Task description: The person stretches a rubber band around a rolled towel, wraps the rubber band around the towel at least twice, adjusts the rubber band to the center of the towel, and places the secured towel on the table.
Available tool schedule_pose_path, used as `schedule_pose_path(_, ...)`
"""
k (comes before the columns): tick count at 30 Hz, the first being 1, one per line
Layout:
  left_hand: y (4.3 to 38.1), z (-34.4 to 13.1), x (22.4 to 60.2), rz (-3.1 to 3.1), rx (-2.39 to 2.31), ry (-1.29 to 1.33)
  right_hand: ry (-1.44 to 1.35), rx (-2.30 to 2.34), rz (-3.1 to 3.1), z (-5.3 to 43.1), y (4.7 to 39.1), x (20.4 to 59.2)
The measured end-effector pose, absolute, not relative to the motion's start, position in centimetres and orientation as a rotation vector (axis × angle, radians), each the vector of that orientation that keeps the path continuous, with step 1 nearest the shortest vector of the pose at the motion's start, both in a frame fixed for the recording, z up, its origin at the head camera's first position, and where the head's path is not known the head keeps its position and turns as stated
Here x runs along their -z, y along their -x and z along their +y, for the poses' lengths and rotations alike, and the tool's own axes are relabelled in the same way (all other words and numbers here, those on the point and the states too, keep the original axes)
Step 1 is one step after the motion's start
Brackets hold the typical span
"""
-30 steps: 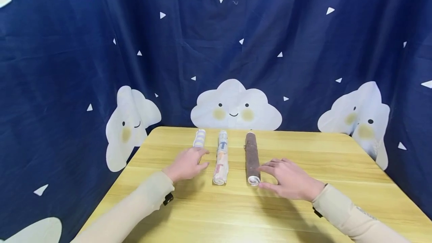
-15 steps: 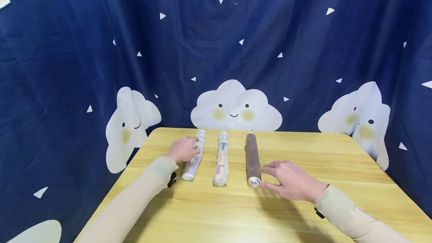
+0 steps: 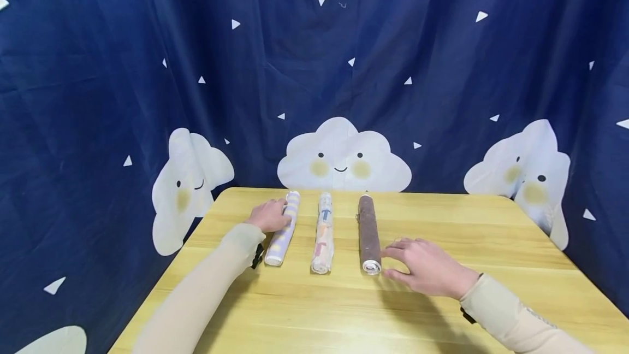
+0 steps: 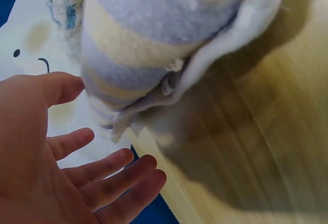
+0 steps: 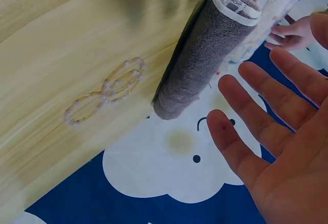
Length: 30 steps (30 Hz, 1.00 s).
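Three rolled towels lie side by side on the table, pointing away from me. The left one, a purple-and-cream striped towel roll, has my left hand at its left side, fingertips right at the cloth. In the left wrist view that hand's fingers are spread and loosely extended, the thumb tip beside the striped roll. The middle towel roll is pale with coloured letters. My right hand hovers just right of the brown towel roll, fingers relaxed and holding nothing; its spiral end with a white edge faces me.
The rolls rest on a light wood-grain table with rounded far corners. A dark blue curtain with white clouds and triangles hangs behind it and along both sides. A looped, bead-like shape shows on the tabletop in the right wrist view.
My left hand has moved from over the near part of the striped roll to its far left side, uncovering the near end. My right hand has drawn slightly right, away from the brown roll.
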<state>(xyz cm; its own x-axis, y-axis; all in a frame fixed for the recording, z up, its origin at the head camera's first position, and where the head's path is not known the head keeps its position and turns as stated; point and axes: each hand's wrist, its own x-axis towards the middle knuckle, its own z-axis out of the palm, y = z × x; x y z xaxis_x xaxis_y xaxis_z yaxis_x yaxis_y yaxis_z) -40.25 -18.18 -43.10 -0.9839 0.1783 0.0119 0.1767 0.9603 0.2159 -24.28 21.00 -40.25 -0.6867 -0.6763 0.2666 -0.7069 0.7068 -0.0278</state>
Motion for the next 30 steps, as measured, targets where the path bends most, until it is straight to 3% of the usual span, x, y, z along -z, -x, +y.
schedule_pose_path(30,42.3,-17.4,44.6,2.927,-0.663,-0.137,-1.106,-0.241,-2.713,21.2,24.2,40.9)
